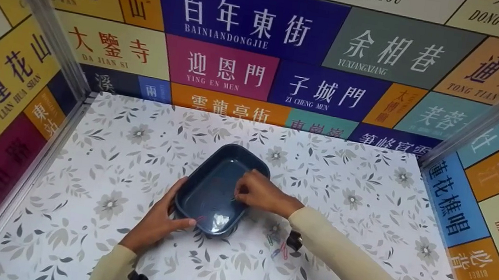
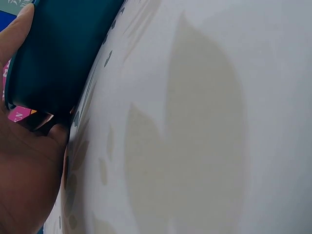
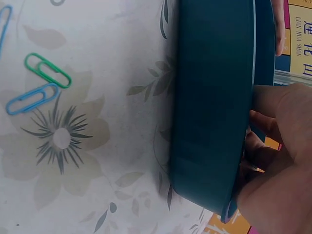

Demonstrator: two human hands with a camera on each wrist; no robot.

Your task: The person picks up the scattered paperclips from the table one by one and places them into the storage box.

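Note:
A dark blue rectangular dish (image 1: 217, 179) sits on the patterned table, turned at a slant. My left hand (image 1: 157, 222) holds its near left corner, thumb at the rim and fingers along the outer side; the left wrist view shows the thumb on the dish's edge. Over the right side of the dish, my right hand (image 1: 266, 193) has its fingers curled and pinched, with a thin greenish paper clip (image 1: 235, 199) at the fingertips. In the right wrist view the dish wall (image 3: 214, 97) hides those fingertips. A red paper clip (image 1: 201, 218) lies inside the dish near the left thumb.
Loose paper clips lie on the table right of the dish, among them a green clip (image 3: 48, 70), a blue clip (image 3: 32, 99) and a red clip (image 1: 284, 250). Panels printed with characters (image 1: 220, 67) wall in the table at the back and both sides.

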